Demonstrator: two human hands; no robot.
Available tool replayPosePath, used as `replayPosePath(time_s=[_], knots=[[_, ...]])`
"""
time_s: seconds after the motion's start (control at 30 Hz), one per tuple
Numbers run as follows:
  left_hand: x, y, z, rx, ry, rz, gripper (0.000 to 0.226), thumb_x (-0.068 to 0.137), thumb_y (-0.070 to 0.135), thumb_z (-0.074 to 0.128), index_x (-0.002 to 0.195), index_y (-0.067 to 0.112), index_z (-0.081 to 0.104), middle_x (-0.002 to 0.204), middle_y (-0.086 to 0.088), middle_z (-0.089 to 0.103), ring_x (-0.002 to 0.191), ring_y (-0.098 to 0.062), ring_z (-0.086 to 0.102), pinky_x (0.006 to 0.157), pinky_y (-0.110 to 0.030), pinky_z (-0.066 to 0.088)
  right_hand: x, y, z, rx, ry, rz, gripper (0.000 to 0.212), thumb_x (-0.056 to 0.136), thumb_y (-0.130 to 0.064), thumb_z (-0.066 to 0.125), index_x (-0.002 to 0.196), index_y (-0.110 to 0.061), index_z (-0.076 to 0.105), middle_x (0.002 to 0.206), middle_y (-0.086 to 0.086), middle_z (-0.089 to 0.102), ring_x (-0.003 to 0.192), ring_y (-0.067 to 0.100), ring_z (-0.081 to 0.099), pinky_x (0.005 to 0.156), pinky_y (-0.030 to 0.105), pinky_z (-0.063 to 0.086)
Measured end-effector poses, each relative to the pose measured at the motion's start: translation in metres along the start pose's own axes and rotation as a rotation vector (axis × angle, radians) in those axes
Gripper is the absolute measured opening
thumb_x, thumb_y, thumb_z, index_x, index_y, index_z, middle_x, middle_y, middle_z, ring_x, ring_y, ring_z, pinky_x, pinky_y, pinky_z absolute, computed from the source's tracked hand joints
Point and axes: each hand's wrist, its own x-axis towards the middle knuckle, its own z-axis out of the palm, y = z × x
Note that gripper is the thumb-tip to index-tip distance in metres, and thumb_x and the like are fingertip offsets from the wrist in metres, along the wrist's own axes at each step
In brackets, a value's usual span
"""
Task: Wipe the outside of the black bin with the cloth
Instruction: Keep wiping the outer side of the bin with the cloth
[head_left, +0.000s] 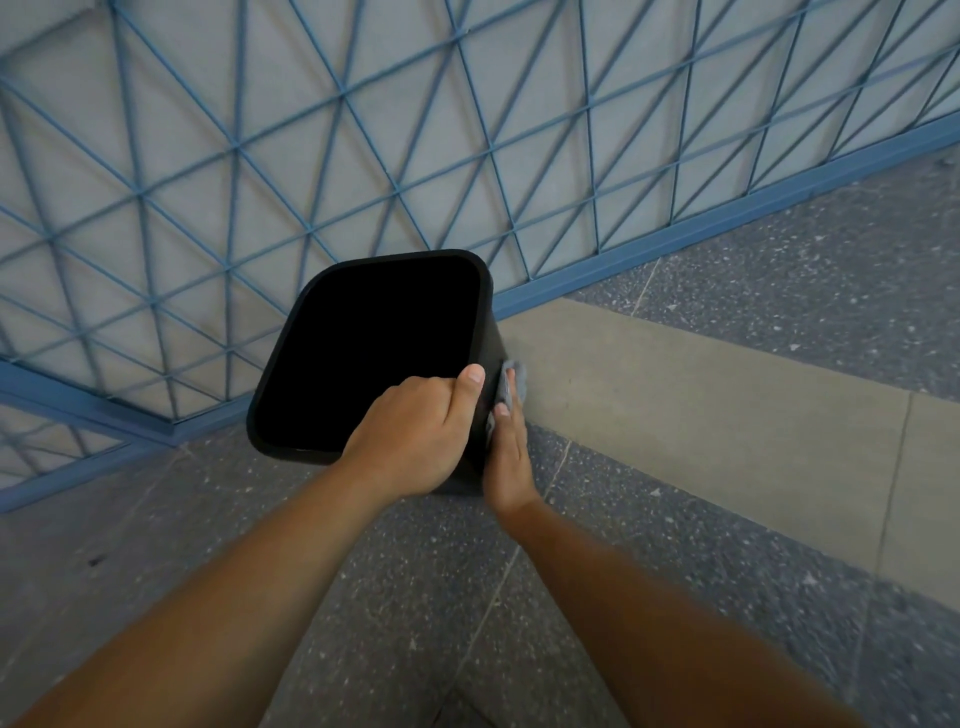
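A black bin (374, 291) with a rounded square mouth stands on the floor, seen from above, its inside dark. My left hand (415, 436) grips its near right rim, thumb over the corner and fingers inside. My right hand (506, 457) lies flat against the bin's right outer wall, pressing a grey cloth (511, 387) onto it. Only the cloth's upper edge shows past my fingers. The bin's lower walls are hidden from this angle.
A blue metal lattice railing (363, 156) runs behind and left of the bin, with its base rail on the floor. The floor is speckled grey stone (415, 597) with a plain tan band (701, 405) to the right.
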Motion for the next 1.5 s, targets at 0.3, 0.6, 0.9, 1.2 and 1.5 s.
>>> replayPosePath(time_s=[0.3,0.6,0.9,1.2,1.5], knots=[[0.000,-0.001,0.000,0.002,0.010,0.004,0.057,0.106,0.044,0.023,0.059,0.022,0.047,0.061,0.000,0.060,0.065,-0.023,0.061,0.066,-0.038,0.045,-0.017,0.003,0.008,0.070,-0.008,-0.099,0.051,0.104,-0.055,0.027,0.155,-0.060,0.020,0.171,-0.033,0.013,0.166,0.006,0.004,0.137,0.052,0.007],[-0.001,0.001,-0.001,-0.037,0.005,0.000,0.056,0.106,0.044,0.024,0.059,0.024,0.047,0.058,0.003,0.058,0.061,-0.018,0.060,0.062,-0.036,0.042,-0.038,-0.015,0.024,0.069,0.061,-0.144,0.056,0.104,-0.056,0.027,0.160,-0.051,0.023,0.176,-0.021,0.017,0.165,0.008,0.009,0.136,0.055,0.011],[0.000,0.000,0.000,-0.049,0.008,0.008,0.056,0.106,0.042,0.025,0.059,0.024,0.050,0.057,0.004,0.057,0.059,-0.014,0.059,0.061,-0.034,0.039,-0.018,-0.033,0.022,0.020,0.084,-0.088,0.061,0.101,-0.060,0.028,0.161,-0.048,0.024,0.177,-0.012,0.017,0.166,0.010,0.009,0.136,0.052,0.010],[-0.002,0.002,-0.001,-0.030,0.025,-0.004,0.059,0.106,0.044,0.025,0.056,0.020,0.046,0.054,0.002,0.052,0.056,-0.018,0.055,0.059,-0.035,0.036,-0.012,-0.019,0.008,0.023,0.036,0.021,0.044,0.101,-0.053,0.025,0.145,-0.057,0.017,0.167,-0.033,0.006,0.166,0.008,-0.002,0.137,0.050,0.002],[-0.002,-0.002,0.002,-0.027,0.032,0.052,0.058,0.106,0.041,0.026,0.056,0.020,0.046,0.047,0.003,0.046,0.045,-0.015,0.048,0.053,-0.033,0.034,-0.037,0.011,0.010,-0.013,0.029,-0.105,0.059,0.104,-0.070,0.023,0.160,-0.053,0.013,0.169,-0.041,0.008,0.163,-0.003,0.004,0.137,0.043,0.007]])
